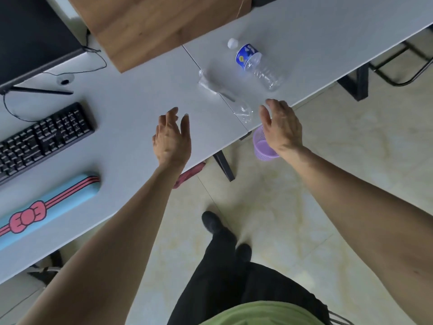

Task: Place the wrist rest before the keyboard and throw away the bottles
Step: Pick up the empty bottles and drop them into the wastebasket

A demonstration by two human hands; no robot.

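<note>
A blue wrist rest (44, 207) with a pink bow lies on the white desk (131, 109), just in front of the black keyboard (44, 137). Two clear plastic bottles lie on their sides further right: a crushed bare one (225, 96) and one with a blue label and white cap (256, 64). My left hand (172, 139) hovers open above the desk, left of the crushed bottle. My right hand (281, 126) is open at the desk's front edge, close to that bottle's base and above a purple mesh bin (263, 148) on the floor. Neither hand holds anything.
A dark monitor (35, 36) with a thin stand and cable is at the back left. A wooden panel (150, 26) stands at the back. Black desk legs (225, 165) and a red cloth (189, 174) are under the edge. My legs stand on the pale tiled floor.
</note>
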